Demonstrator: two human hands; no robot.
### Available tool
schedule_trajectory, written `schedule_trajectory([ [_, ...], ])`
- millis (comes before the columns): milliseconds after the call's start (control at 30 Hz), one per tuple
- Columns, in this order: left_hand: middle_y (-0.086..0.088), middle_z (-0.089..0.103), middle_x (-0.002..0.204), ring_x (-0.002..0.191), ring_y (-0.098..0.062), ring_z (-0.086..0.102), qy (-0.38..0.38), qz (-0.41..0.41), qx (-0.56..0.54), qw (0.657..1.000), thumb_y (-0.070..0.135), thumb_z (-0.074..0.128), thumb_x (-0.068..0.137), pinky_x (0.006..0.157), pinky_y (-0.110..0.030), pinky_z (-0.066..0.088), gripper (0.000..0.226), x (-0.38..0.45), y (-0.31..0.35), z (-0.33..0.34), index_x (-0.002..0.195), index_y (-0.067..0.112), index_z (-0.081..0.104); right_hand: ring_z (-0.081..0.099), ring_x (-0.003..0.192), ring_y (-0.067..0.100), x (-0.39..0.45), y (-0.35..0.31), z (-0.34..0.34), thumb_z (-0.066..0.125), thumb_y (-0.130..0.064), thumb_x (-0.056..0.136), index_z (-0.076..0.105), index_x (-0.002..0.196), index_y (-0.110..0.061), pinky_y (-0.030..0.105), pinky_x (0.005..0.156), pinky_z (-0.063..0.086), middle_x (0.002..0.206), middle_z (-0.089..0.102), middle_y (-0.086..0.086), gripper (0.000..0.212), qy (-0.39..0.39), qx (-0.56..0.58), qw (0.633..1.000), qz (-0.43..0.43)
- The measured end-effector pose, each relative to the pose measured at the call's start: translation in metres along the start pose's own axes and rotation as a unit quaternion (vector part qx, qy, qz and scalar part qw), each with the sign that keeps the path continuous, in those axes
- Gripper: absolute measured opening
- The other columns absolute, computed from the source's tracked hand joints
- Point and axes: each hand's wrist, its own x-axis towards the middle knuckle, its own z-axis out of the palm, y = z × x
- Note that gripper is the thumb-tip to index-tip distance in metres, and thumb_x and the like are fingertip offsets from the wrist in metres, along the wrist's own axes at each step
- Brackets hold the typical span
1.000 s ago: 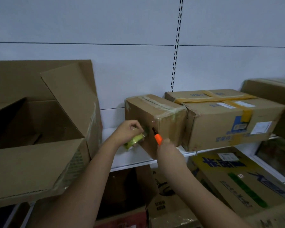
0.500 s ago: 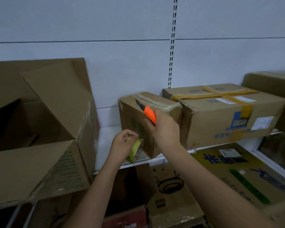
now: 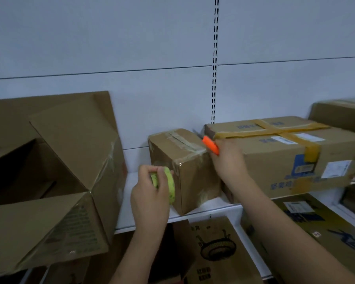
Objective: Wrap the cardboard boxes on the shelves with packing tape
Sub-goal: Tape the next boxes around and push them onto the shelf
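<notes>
While the left hand (image 3: pixel 150 198) grips the tape roll (image 3: pixel 168 188) beside the small box (image 3: pixel 195 177), the right hand (image 3: pixel 228 160) clasps an orange cutter (image 3: pixel 210 146); wrapping looks underway; next, likely pressing tape flat.

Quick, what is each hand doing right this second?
Left hand: closed, gripping the green tape roll beside the small box.
Right hand: closed, holding the orange cutter at that box's top edge.

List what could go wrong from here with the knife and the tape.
The orange-handled utility knife in the right hand has its blade out over the small taped cardboard box; it could slip and gash the box. The left hand holds the yellow-green tape roll near the box; loose tape may wrinkle or stick to itself.
</notes>
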Motion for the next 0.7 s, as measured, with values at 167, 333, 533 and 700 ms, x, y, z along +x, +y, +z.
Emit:
schedule_trajectory([
  [167, -0.001, 0.059, 0.08, 0.061, -0.024, 0.057, 0.023, 0.082, 0.144, 0.986, 0.041, 0.035, 0.101, 0.054, -0.032, 0.03, 0.016, -0.007, 0.003, 0.023, 0.094, 0.028, 0.04, 0.063, 0.096, 0.029, -0.011, -0.005, 0.009, 0.057, -0.023, 0.096, 0.065, 0.121, -0.017, 0.033, 0.075, 0.046, 0.106, 0.067, 0.009, 0.027, -0.05, 0.057, 0.997, -0.011],
  [333, -0.007, 0.063, 0.079, 0.06, -0.025, 0.059, 0.1, 0.002, 0.071, 0.992, 0.034, 0.035, 0.104, 0.05, -0.036, 0.037, 0.01, -0.004, -0.019, 0.014, 0.099, 0.027, 0.038, 0.058, 0.097, 0.018, -0.021, -0.006, 0.015, 0.055, -0.038, 0.098, 0.067, 0.119, -0.021, 0.037, 0.084, 0.052, 0.111, 0.062, -0.006, 0.029, -0.082, 0.084, 0.991, -0.067],
  [533, -0.006, 0.06, 0.071, 0.059, -0.024, 0.06, 0.137, -0.043, 0.019, 0.99, 0.028, 0.037, 0.105, 0.05, -0.042, 0.045, 0.011, 0.018, -0.034, 0.014, 0.098, 0.019, 0.04, 0.059, 0.087, 0.003, -0.049, -0.004, 0.036, 0.052, -0.038, 0.101, 0.057, 0.123, -0.039, 0.025, 0.078, 0.046, 0.095, 0.063, -0.011, 0.023, -0.162, 0.309, 0.935, 0.07],
  [700, -0.003, 0.058, 0.08, 0.069, -0.016, 0.058, 0.111, -0.116, -0.035, 0.986, 0.02, 0.039, 0.105, 0.057, -0.033, 0.039, 0.012, 0.032, -0.044, 0.009, 0.101, 0.011, 0.045, 0.061, 0.11, 0.004, -0.068, 0.0, 0.053, 0.051, -0.039, 0.1, 0.047, 0.145, -0.031, 0.022, 0.09, 0.05, 0.115, 0.067, -0.017, 0.046, -0.154, 0.346, 0.922, 0.083],
])
